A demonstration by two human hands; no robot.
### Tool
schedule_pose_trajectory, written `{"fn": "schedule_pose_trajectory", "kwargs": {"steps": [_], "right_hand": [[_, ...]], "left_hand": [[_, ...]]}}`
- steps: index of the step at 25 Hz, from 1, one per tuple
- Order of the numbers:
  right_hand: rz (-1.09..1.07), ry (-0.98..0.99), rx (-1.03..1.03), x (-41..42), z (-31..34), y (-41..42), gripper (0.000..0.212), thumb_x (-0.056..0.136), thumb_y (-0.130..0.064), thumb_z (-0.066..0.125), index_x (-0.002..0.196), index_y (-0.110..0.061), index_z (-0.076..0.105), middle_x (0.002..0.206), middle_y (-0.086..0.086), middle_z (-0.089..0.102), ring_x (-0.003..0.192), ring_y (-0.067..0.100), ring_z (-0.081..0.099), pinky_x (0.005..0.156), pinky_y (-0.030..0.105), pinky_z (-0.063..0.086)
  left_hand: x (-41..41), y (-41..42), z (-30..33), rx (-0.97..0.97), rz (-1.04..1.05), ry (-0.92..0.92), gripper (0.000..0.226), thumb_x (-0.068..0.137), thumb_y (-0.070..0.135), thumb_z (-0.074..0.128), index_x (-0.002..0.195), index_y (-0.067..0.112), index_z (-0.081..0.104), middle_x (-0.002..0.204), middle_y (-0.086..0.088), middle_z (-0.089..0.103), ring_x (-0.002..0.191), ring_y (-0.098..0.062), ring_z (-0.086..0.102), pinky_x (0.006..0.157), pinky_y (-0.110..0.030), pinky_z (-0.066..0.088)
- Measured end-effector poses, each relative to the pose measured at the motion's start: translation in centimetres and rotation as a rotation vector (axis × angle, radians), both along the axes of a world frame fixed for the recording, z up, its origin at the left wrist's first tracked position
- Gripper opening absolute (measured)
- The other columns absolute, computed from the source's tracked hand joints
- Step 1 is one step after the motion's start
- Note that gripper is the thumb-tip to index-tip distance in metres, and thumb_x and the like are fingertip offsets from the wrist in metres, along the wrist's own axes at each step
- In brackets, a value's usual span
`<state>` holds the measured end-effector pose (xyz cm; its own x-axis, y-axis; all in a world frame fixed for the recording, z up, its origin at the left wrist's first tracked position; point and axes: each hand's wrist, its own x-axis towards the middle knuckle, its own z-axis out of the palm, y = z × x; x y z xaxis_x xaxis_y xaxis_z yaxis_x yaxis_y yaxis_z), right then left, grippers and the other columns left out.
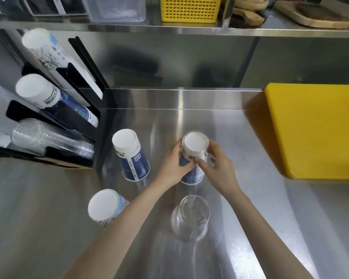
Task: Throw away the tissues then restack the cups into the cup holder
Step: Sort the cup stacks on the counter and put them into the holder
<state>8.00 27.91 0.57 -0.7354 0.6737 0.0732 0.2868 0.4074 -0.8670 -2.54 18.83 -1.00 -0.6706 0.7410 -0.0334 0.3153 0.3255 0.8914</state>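
An upside-down blue and white paper cup (194,147) stands mid-counter, with what looks like a clear plastic cup over its top. My left hand (172,166) grips its left side and my right hand (218,168) holds its right side. A second blue paper cup (131,156) stands upside down to the left. A white and light-blue cup (105,206) stands upside down at the front left. A clear plastic cup (189,217) stands upside down in front of my hands. The black cup holder (83,125) at the left carries stacks of paper and clear cups. No tissues are in view.
A thick yellow cutting board (314,129) lies on the steel counter (48,208) at the right. Above, a shelf bears a yellow basket (189,9), a clear tub (117,9) and wooden boards (314,15).
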Motion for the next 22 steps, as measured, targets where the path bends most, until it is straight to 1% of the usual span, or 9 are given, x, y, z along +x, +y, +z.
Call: {"fn": "schedule_pose_trajectory", "kwargs": {"steps": [3, 5, 9, 11, 13, 16, 18, 20, 22], "right_hand": [[-0.01, 0.03, 0.014, 0.0, 0.5, 0.1, 0.054, 0.079, -0.024, 0.067, 0.127, -0.024, 0.043, 0.112, -0.017, 0.052, 0.102, 0.001, 0.049, 0.09, 0.019, 0.037], [-0.013, 0.05, 0.044, 0.0, 1.3, 0.0, 0.054, 0.078, -0.024, 0.067, 0.127, -0.025, 0.043, 0.11, -0.019, 0.051, 0.101, 0.0, 0.048, 0.089, 0.018, 0.037], [-0.036, 0.097, 0.128, 0.4, 3.7, -0.6, 0.056, 0.079, -0.029, 0.067, 0.129, -0.028, 0.04, 0.114, -0.021, 0.046, 0.104, -0.002, 0.044, 0.089, 0.017, 0.037], [-0.047, 0.155, 0.173, 0.9, 5.4, -1.2, 0.058, 0.078, -0.035, 0.067, 0.129, -0.031, 0.04, 0.117, -0.022, 0.046, 0.105, -0.003, 0.045, 0.086, 0.01, 0.036], [-0.057, 0.198, 0.22, 1.8, 6.9, -2.0, 0.059, 0.076, -0.041, 0.065, 0.128, -0.032, 0.04, 0.121, -0.018, 0.049, 0.104, -0.002, 0.045, 0.083, 0.005, 0.033], [-0.064, 0.207, 0.224, 3.6, 7.9, -4.0, 0.059, 0.075, -0.045, 0.063, 0.128, -0.032, 0.041, 0.129, -0.012, 0.052, 0.106, -0.002, 0.046, 0.082, 0.002, 0.032], [-0.057, 0.205, 0.203, 4.9, 7.9, -5.5, 0.06, 0.074, -0.048, 0.061, 0.129, -0.033, 0.04, 0.128, -0.015, 0.051, 0.107, -0.003, 0.047, 0.082, 0.0, 0.034], [-0.033, 0.224, 0.192, 6.2, 7.7, -6.7, 0.06, 0.073, -0.052, 0.058, 0.128, -0.034, 0.041, 0.124, -0.019, 0.049, 0.105, -0.005, 0.051, 0.08, -0.003, 0.037], [-0.005, 0.244, 0.185, 7.4, 7.3, -7.7, 0.056, 0.072, -0.054, 0.056, 0.124, -0.039, 0.042, 0.12, -0.021, 0.049, 0.104, -0.01, 0.05, 0.082, -0.005, 0.037]], "left_hand": [[-0.4, -0.1, 0.5, 0.001, 0.01, 0.029, 0.072, 0.075, 0.03, 0.068, 0.135, 0.027, 0.03, 0.137, 0.0, 0.048, 0.125, -0.015, 0.044, 0.092, -0.018, 0.031], [-0.4, -0.3, 1.4, 0.01, 0.002, 0.057, 0.07, 0.075, 0.031, 0.068, 0.135, 0.028, 0.031, 0.136, 0.001, 0.049, 0.124, -0.014, 0.045, 0.092, -0.018, 0.033], [0.2, -1.0, 4.7, 0.079, -0.003, 0.116, 0.071, 0.076, 0.029, 0.068, 0.136, 0.026, 0.03, 0.136, 0.0, 0.049, 0.125, -0.016, 0.046, 0.099, -0.025, 0.037], [0.8, -1.8, 6.8, 0.144, 0.008, 0.159, 0.07, 0.075, 0.031, 0.069, 0.135, 0.027, 0.032, 0.135, -0.001, 0.05, 0.123, -0.016, 0.048, 0.102, -0.032, 0.04], [1.8, -2.8, 8.5, 0.2, 0.014, 0.201, 0.069, 0.074, 0.032, 0.07, 0.133, 0.028, 0.034, 0.136, 0.0, 0.049, 0.122, -0.017, 0.048, 0.103, -0.034, 0.041], [3.4, -5.0, 9.7, 0.224, 0.002, 0.241, 0.069, 0.074, 0.031, 0.07, 0.133, 0.026, 0.036, 0.134, 0.0, 0.049, 0.12, -0.016, 0.049, 0.101, -0.028, 0.039], [4.6, -6.4, 9.6, 0.227, -0.014, 0.244, 0.069, 0.073, 0.032, 0.07, 0.133, 0.028, 0.037, 0.13, 0.001, 0.049, 0.118, -0.013, 0.05, 0.097, -0.017, 0.037], [5.8, -7.8, 9.1, 0.24, -0.016, 0.229, 0.069, 0.072, 0.04, 0.069, 0.133, 0.033, 0.036, 0.127, 0.004, 0.05, 0.115, -0.008, 0.05, 0.091, -0.006, 0.037], [6.9, -9.0, 8.3, 0.235, -0.007, 0.207, 0.071, 0.069, 0.052, 0.063, 0.132, 0.036, 0.036, 0.125, 0.005, 0.05, 0.113, -0.006, 0.05, 0.087, 0.0, 0.034]]}}
